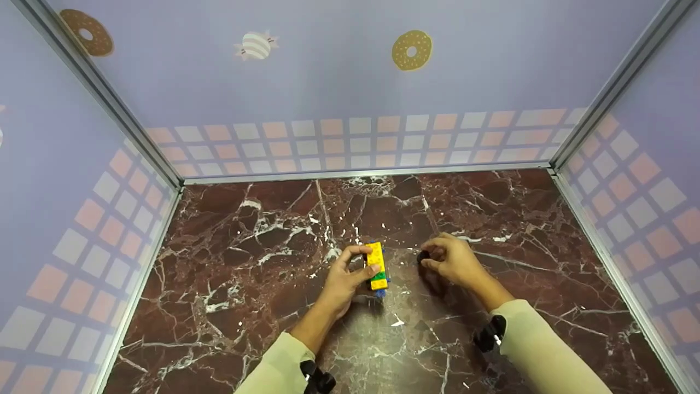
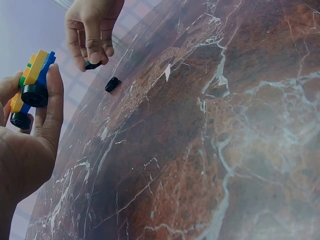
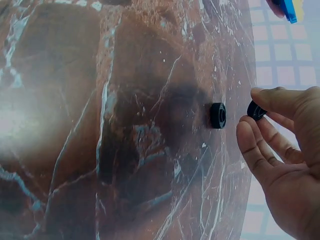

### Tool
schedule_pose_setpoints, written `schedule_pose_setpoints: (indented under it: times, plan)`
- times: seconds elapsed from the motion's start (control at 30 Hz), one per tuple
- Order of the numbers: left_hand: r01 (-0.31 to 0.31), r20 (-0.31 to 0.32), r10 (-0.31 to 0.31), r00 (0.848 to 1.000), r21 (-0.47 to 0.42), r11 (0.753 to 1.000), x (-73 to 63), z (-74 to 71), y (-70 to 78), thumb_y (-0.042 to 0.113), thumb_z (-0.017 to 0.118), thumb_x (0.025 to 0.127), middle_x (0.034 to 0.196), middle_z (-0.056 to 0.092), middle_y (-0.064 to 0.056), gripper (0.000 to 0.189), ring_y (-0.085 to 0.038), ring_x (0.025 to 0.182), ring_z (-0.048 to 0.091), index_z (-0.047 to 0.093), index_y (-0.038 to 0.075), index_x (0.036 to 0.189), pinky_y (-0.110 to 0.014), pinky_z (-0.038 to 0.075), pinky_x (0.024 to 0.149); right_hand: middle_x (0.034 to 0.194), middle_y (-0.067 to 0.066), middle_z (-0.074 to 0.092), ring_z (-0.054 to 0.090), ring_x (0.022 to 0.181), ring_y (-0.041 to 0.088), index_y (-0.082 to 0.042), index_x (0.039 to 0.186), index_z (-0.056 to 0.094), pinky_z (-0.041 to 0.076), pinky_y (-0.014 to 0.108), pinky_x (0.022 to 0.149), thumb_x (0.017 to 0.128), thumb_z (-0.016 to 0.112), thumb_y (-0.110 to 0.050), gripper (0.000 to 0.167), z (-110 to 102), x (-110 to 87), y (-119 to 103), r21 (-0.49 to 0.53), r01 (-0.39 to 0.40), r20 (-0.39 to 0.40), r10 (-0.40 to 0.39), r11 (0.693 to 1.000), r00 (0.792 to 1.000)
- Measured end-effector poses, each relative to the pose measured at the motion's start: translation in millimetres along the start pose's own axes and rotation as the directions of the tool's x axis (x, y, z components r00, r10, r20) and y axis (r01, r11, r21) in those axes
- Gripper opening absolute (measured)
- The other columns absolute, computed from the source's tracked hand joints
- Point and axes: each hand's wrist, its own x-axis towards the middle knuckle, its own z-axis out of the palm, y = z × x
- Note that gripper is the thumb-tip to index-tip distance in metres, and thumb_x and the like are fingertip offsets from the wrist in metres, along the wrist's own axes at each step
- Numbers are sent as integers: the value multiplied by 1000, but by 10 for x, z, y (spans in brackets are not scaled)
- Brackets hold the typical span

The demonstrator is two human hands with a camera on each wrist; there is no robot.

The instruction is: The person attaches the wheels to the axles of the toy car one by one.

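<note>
My left hand (image 1: 343,282) grips a toy car (image 1: 376,262) built of yellow, green and blue bricks. Two black wheels (image 2: 35,95) sit on the car's side that faces the left wrist camera. To the right of the car, my right hand (image 1: 451,260) pinches a loose black wheel (image 3: 256,110) between thumb and fingers. A second loose black wheel (image 3: 218,115) stands on its edge on the marbled tabletop (image 1: 262,306), just beside the right hand. In the head view that second wheel is hidden.
A lilac back wall (image 1: 328,82) with printed doughnuts and pale squares closes off the far edge. Side walls with metal edging rise at left and right. Small white flecks (image 1: 397,323) show on the tabletop.
</note>
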Motion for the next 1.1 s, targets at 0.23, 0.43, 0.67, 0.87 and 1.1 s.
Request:
schedule_pose_setpoints:
  times: [0.23, 0.43, 0.67, 0.87, 1.1]
  plan:
    - [30, 8, -30, 1000, 19, 999, 0, -8, -25, 1, 77, 101, 111, 72, -13, 52, -22, 87, 80, 49, -5, 144, -43, 74, 72, 104, 20, 74, 77, 87, 25, 5, 112, 80, 71, 27, 79, 85, 91, 4, 29, 38, 36, -73, 50, 24, -9, -24, 998, 1000]
    - [34, 1, -34, 999, 34, 999, -10, 7, -36, 3, 78, 101, 107, 74, -13, 52, -21, 84, 80, 51, -4, 144, -45, 74, 72, 103, 20, 74, 80, 91, 34, 8, 113, 79, 73, 34, 82, 86, 89, 9, 29, 90, 80, -191, 113, 54, -9, -53, 992, 999]
    - [26, 2, -26, 1000, 25, 999, -14, 17, -41, 2, 78, 101, 104, 74, -13, 50, -22, 82, 80, 52, -3, 144, -44, 74, 69, 108, 19, 75, 81, 96, 35, 4, 115, 80, 73, 36, 87, 88, 89, 6, 28, 167, 133, -368, 160, 69, 15, -73, 985, 997]
    - [30, 8, -30, 1000, 31, 999, -21, 26, -39, 3, 78, 101, 115, 71, -15, 49, -22, 85, 80, 52, -2, 143, -45, 74, 70, 111, 21, 76, 80, 100, 39, 6, 116, 79, 73, 42, 92, 88, 89, 5, 29, 219, 140, -467, 206, 80, 23, -87, 975, 996]
    - [52, 2, -52, 999, 30, 998, -30, 33, -41, 1, 77, 102, 109, 73, -13, 48, -22, 83, 81, 52, -1, 144, -48, 74, 72, 113, 20, 77, 80, 104, 39, 3, 117, 80, 72, 40, 96, 88, 89, 3, 30, 264, 138, -526, 247, 52, 40, -63, 968, 997]
